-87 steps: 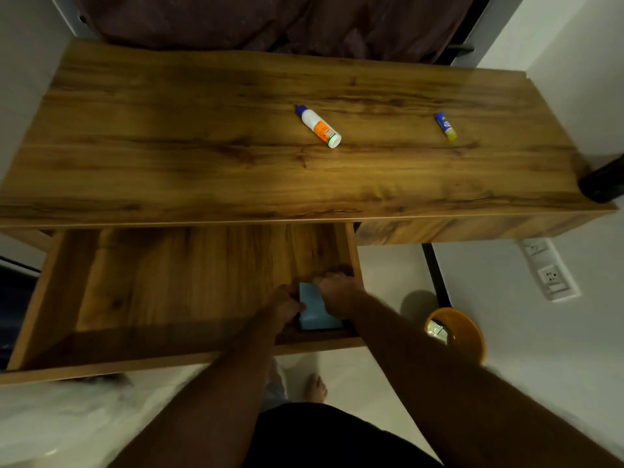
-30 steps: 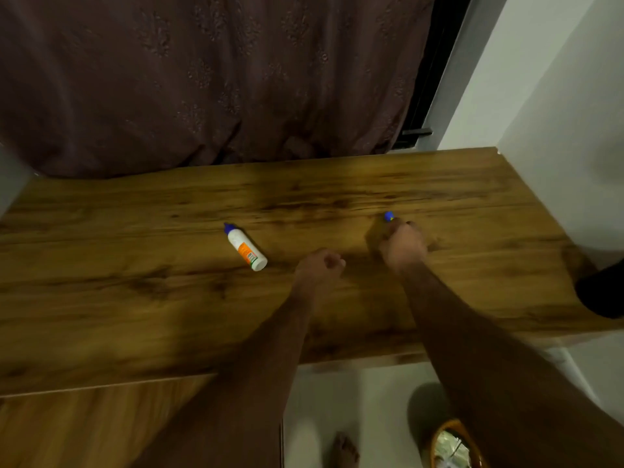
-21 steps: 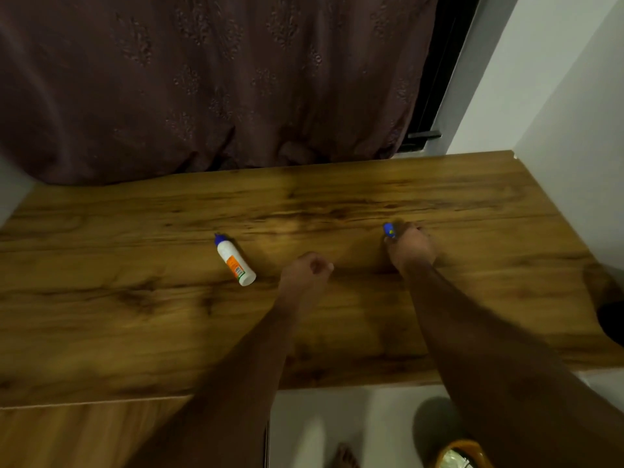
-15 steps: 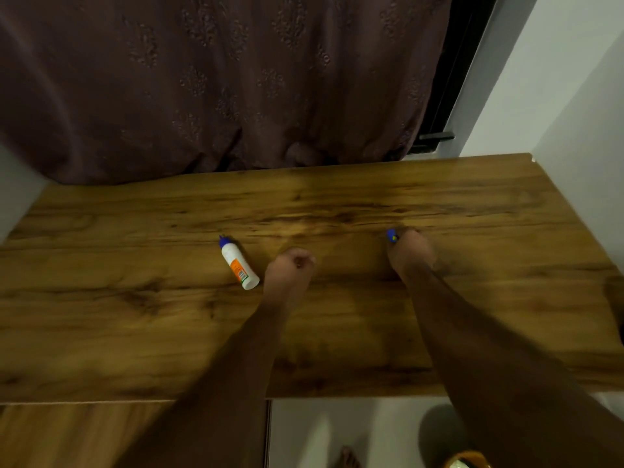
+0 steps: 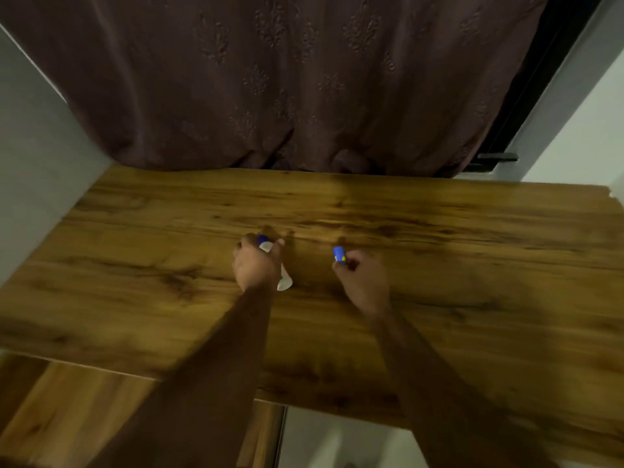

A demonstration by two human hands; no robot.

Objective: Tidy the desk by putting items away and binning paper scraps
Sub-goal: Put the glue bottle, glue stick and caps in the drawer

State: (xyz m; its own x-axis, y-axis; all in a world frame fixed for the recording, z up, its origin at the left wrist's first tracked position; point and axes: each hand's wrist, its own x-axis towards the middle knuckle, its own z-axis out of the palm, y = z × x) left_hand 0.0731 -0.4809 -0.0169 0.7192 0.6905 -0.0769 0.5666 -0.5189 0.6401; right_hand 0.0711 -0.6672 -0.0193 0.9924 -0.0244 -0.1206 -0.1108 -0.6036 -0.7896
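My left hand (image 5: 256,265) grips the white glue bottle (image 5: 284,282) with the blue cap on the wooden desk (image 5: 472,265); its fingers curl over the bottle and hide most of it. My right hand (image 5: 363,282) pinches the small blue and yellow glue stick (image 5: 338,255), whose blue end sticks out past my fingers. Both hands are over the middle of the desk top.
A dark brown curtain (image 5: 287,79) hangs behind the desk's far edge. The open wooden drawer (image 5: 67,417) shows at the lower left, below the desk's front edge. White walls stand at both sides, and pale floor (image 5: 337,440) is at the bottom.
My left hand has moved left and closed over the glue bottle, which lay free before. My right hand keeps the glue stick. The view has swung to the left.
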